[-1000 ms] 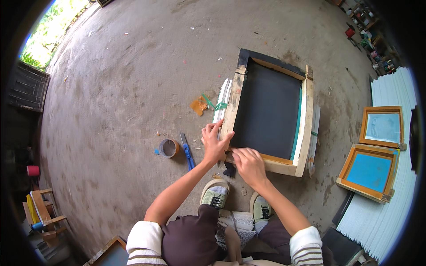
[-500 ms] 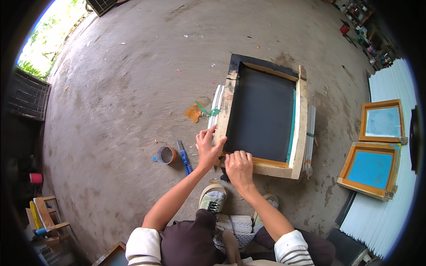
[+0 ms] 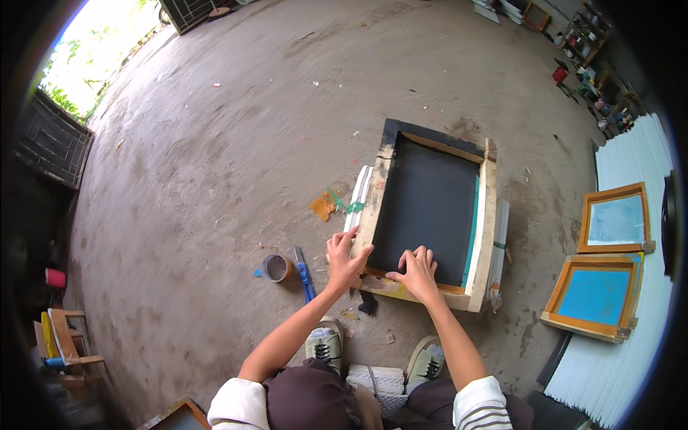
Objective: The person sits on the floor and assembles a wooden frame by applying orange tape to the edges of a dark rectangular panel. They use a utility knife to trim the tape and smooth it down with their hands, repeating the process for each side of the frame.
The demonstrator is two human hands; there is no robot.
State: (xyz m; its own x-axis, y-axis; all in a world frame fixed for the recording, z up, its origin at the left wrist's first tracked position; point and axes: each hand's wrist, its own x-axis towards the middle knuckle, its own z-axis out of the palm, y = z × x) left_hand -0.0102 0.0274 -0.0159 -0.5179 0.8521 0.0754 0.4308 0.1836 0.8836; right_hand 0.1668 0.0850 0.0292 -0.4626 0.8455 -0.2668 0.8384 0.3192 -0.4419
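Note:
A wooden screen frame (image 3: 489,208) with a dark, flat mesh (image 3: 428,204) lies tilted on the floor ahead of me, its far rail black. My left hand (image 3: 345,259) grips the near left corner, thumb on top of the rail and fingers along its outer side. Over the near rail, my right hand (image 3: 419,274) rests with its fingers apart and bent, fingertips at the lower edge of the mesh. Nothing shows clearly in that hand. Under the frame, white bundled strips (image 3: 360,193) tied with green stick out on the left.
Left of the frame stand a round cup (image 3: 276,268) and a blue cutter knife (image 3: 304,276), near an orange-brown scrap (image 3: 323,206). Two smaller wooden screens (image 3: 615,216) lie on stacked white sheets (image 3: 631,152) at the right. A wooden stool-like piece (image 3: 70,344) is lower left.
My right hand has opened out from a closed fist on the near rail and its fingertips now reach the mesh. The left hand keeps its corner grip. The whole view has shifted.

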